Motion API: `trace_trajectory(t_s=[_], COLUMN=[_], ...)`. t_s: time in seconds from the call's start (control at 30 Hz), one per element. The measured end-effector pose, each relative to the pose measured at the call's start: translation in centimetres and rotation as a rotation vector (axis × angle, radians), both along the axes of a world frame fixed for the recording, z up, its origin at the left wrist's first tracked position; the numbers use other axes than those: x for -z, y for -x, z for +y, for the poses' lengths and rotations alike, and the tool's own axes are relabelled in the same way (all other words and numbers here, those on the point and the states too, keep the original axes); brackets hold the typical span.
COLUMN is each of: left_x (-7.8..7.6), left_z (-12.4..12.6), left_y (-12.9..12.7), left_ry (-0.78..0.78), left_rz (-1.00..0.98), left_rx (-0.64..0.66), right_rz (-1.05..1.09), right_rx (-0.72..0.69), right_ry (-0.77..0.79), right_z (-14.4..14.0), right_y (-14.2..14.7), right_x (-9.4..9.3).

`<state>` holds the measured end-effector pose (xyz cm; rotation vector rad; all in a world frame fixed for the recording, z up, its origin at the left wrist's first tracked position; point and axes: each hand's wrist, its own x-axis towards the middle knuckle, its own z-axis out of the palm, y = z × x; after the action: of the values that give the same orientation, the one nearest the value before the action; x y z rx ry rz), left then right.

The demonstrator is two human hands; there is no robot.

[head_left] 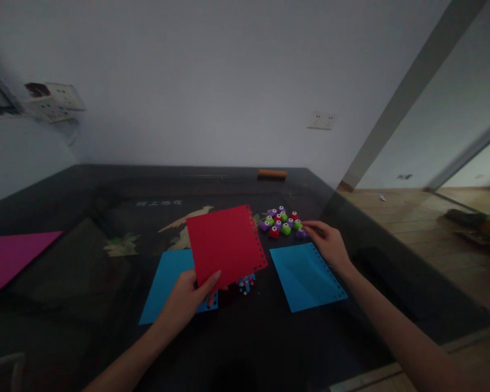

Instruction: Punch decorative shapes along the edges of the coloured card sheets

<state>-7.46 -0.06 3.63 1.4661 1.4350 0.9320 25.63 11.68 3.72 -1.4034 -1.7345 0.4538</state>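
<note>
My left hand (pixel 198 288) grips a red sheet of paper (pixel 227 242) by its lower left corner, thumb on top. Holes run along the sheet's right and lower edges. The red sheet is held above the table and partly covers a blue sheet (pixel 166 283). My right hand (pixel 325 242) reaches to the right end of a group of small craft punches (pixel 286 228) in purple, green and red with white round tops. Its fingertips close at a purple craft punch (pixel 300 233); the exact contact is hard to see. Small paper cutouts (pixel 246 282) lie below the red sheet.
A second blue sheet (pixel 306 276) with holes along its edge lies by my right forearm. A magenta sheet (pixel 18 256) lies at the far left. An orange-brown bar (pixel 272 173) rests near the back of the dark table (pixel 228 188), before a white wall.
</note>
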Motion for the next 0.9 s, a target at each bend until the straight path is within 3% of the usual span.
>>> trace_trajectory(t_s=[0.23, 0.47, 0.7, 0.9], left_x=[-0.1, -0.1, -0.1, 0.1], left_z=[-0.2, -0.3, -0.9, -1.4], left_y=[-0.3, -1.0, -2.1, -2.4], left_ry=[0.054, 0.127, 0.186, 0.166], left_rz=[-0.021, 0.013, 0.101, 0.173], left_rx=[0.007, 0.063, 0.157, 0.221], right_rz=[0.231, 0.429, 0.575, 0.621], right_rx=[-0.195, -0.351, -0.370, -0.331], right_ry=[0.273, 0.484, 0.773, 0.784], right_z=[-5.5, -6.1, -6.8, -6.9], right_y=[3.8, 5.5, 5.9, 6.2], right_x=[0.0, 1.0, 1.4, 1.4])
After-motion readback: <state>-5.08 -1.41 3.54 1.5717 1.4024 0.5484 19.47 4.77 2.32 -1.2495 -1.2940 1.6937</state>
